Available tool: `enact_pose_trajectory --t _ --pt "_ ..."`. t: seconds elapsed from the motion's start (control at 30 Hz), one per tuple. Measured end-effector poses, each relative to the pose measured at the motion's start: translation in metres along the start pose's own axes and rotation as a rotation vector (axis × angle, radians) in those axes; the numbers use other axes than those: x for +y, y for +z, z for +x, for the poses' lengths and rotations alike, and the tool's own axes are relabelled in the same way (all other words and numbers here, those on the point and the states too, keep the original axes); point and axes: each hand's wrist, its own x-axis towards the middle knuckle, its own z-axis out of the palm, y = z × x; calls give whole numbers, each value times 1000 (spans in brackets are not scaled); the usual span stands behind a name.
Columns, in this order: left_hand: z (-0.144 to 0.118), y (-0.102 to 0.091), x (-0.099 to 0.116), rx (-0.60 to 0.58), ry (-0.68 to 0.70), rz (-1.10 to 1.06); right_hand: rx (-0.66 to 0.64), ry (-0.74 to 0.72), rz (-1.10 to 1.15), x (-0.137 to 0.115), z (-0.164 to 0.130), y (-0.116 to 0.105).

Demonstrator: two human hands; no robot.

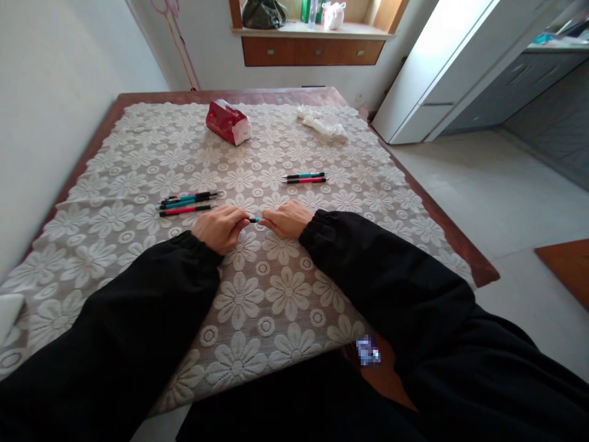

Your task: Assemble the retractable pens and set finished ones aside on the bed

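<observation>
Between my two hands a black and teal pen [254, 220] is held level just over the tablecloth, with only its short middle part showing. My left hand [223, 227] is closed on the black end. My right hand [286, 219] pinches the teal end. Beside my left hand lies a group of several pens [188, 201] in teal, red and black, and a red and black pen [184, 210] is the nearest of them. Beyond my right hand two pens lie side by side, a teal and black pen [304, 175] and a red and black pen [305, 180].
A flowered lace tablecloth [239, 298] covers the wooden table. Toward its far side are a red tissue pack [227, 123] and a crumpled white plastic bag [323, 124]. A white fridge [427, 80] stands past the right edge, and a wall is on the left.
</observation>
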Motion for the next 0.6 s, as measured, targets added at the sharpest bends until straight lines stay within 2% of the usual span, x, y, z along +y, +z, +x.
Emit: enact_pose_trajectory --t 0.1,0.3,0.37,0.5,0.6 --pt "0 -2 5 -30 -13 -3 0 -31 -28 -1 0 0" --pt "1 -6 13 -153 -203 -64 -13 -67 -88 -4 0 -4" --pt "1 -5 12 -114 -206 -100 8 -62 -85 -2 -1 -3" --pt "0 -1 10 59 -128 -147 52 -25 -47 3 -1 -1" --pt "-2 1 9 74 -116 -135 54 -55 -9 6 -1 1"
